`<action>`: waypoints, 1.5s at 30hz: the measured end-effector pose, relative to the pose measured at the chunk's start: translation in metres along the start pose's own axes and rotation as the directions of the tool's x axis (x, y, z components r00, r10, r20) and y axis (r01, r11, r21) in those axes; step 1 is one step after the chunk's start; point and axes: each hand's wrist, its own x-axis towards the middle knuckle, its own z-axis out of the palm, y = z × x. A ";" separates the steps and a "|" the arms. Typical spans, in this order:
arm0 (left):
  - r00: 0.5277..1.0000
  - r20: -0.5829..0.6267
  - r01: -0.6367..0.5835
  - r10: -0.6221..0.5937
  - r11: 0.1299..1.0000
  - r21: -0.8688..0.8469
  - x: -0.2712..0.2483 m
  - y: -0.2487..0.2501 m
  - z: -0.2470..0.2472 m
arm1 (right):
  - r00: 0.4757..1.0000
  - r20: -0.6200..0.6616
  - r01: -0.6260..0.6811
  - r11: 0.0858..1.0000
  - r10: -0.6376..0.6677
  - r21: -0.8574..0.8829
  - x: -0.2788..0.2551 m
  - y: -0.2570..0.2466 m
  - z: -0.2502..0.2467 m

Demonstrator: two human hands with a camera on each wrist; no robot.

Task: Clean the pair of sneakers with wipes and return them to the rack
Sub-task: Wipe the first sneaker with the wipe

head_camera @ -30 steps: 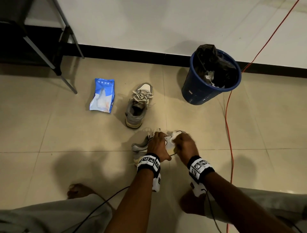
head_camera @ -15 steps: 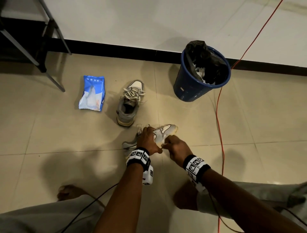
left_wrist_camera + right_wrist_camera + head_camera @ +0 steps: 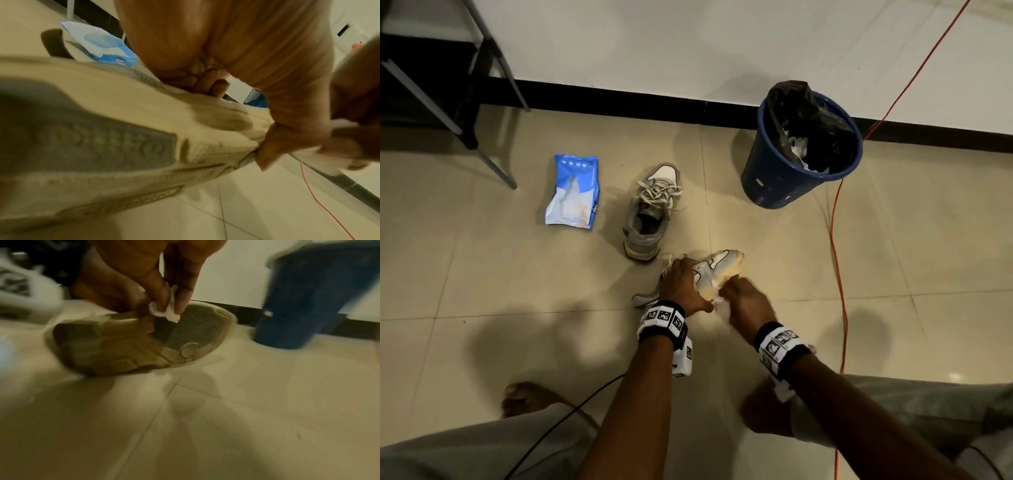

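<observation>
My left hand grips a grey and white sneaker around its middle, tilted on its side just above the floor, with the sole turned toward me. My right hand pinches a small crumpled white wipe between thumb and fingers against the sneaker's yellowed sole edge. The second sneaker stands upright on the tiles farther away, laces loose. A blue pack of wipes lies flat to its left.
A blue waste bin with a black liner and used wipes stands at the back right by the wall. An orange cable runs along the floor on the right. Metal frame legs stand at the back left. My bare feet and knees are below.
My right hand has slid from the sneaker's toe back along the sole edge toward me with the wipe. The left hand keeps its hold on the sneaker.
</observation>
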 end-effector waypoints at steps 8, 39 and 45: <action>1.000 -0.024 0.014 -0.015 0.999 -0.039 0.001 -0.005 -0.008 | 0.996 -0.079 0.047 0.999 -0.045 0.019 0.003 -0.004 -0.003; 0.991 -0.108 -0.084 0.082 0.996 -0.008 -0.057 0.021 0.027 | 0.961 -0.137 -0.238 0.971 0.240 0.030 0.010 0.010 -0.040; 0.993 -0.064 -0.097 0.099 0.994 0.048 -0.055 0.021 0.029 | 0.998 0.066 -0.001 1.000 -0.001 0.024 -0.017 0.003 -0.027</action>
